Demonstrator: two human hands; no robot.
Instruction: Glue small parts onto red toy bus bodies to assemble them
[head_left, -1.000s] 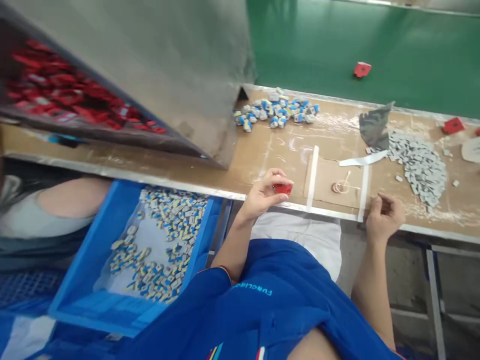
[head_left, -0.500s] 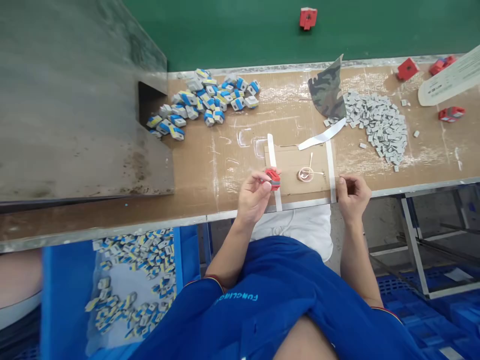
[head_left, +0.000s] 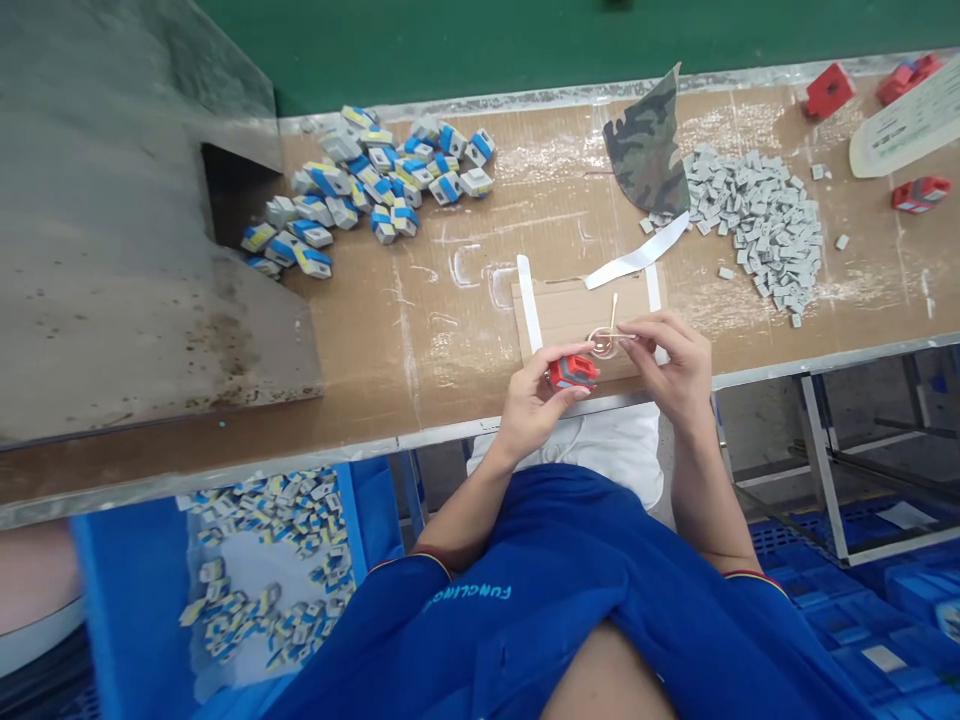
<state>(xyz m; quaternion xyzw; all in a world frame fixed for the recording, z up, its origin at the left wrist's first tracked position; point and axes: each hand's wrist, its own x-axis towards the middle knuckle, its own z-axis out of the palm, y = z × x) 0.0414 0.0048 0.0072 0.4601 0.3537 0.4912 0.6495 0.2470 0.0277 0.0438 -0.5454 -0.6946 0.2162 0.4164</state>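
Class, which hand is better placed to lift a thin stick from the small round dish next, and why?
Probably the right hand: its fingertips are at one end of a thin stick, while the left hand holds a red piece.

Found on the blue shirt [head_left: 570, 530], in front of the counter [head_left: 360, 330]: light-blue lettering [head_left: 472, 593], upside down; I read FUNCLING, the ending unclear at a fold. On the counter's right-hand side, a pale bottle [head_left: 870, 152] bears lines of print [head_left: 900, 122], too small for me to make out.
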